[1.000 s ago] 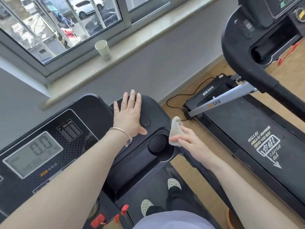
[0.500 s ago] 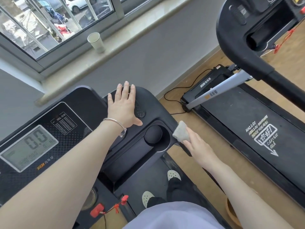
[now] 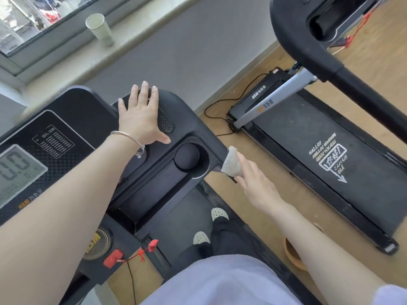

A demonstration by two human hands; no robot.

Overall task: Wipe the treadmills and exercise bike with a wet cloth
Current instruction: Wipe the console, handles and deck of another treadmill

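I stand on a black treadmill whose console [image 3: 72,119] fills the lower left, with a grey display at the far left. My left hand [image 3: 141,116] lies flat with straight fingers on the console's right top, by a speaker grille. My right hand [image 3: 253,183] grips a folded pale cloth [image 3: 231,162] and holds it against the start of the console's right handrail. A second black treadmill [image 3: 319,155] stands to the right, its console and handrail at the top right.
A paper cup [image 3: 100,29] stands on the windowsill under the window. A black cable [image 3: 218,119] runs over the wooden floor between the treadmills. A brown basin [image 3: 293,254] sits on the floor by my right arm. A red safety key [image 3: 113,258] hangs below the console.
My right hand has carried the cloth from the console's right corner downward along the start of the handrail. My left hand stays flat on the console.
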